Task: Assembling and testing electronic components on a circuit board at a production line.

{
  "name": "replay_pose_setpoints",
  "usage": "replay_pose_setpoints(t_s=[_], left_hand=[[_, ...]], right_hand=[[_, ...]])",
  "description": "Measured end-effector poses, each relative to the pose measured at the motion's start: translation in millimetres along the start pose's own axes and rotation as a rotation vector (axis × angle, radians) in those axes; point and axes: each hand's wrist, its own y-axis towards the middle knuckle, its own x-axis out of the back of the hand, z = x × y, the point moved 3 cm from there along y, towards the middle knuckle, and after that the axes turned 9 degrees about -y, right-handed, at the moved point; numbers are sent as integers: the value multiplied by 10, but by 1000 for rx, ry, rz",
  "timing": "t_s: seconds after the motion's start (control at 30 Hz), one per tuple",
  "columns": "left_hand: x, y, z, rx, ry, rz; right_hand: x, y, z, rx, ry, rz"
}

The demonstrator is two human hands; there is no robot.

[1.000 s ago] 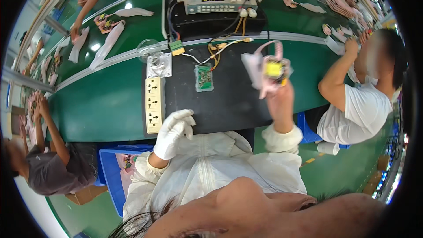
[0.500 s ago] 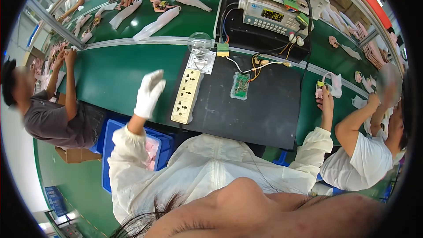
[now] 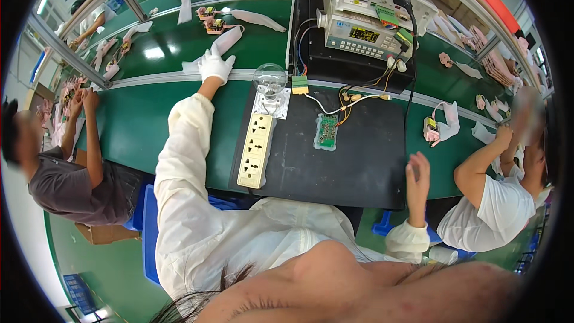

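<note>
My left hand, in a white glove, reaches over the metal rail at the far side. Its fingertips rest on a long white plastic sleeve, thumb held apart from the fingers. The sleeve joins a small pink-wrapped circuit module lying on the green surface. My right hand, bare and slightly blurred, is raised near the black mat's right edge, fingers apart with nothing in them. Beyond it, a pink-and-yellow circuit module with a white sleeve lies on the green table.
On the black mat are a cream power strip, a clear bulb on a base and a wired green circuit board. Stacked test instruments stand behind. Co-workers sit left and right.
My left hand has stretched forward over the rail onto the white sleeve. My right hand has let go of the circuit module and drawn back toward me.
</note>
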Motion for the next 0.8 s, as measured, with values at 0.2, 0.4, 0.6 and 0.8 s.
replay_pose_setpoints(t_s=[0.2, 0.4, 0.6, 0.8], left_hand=[[-298, 355, -241, 177, -60, 147], [-431, 549, -298, 191, -128, 234], [-785, 685, 422, 218, -375, 120], [224, 789, 716, 456, -1069, -326]], right_hand=[[-237, -122, -113, 23, -225, -98], [-255, -142, -70, 1, -239, -145], [-250, -61, -61, 29, -152, -164], [-180, -86, -235, -51, 255, -263]])
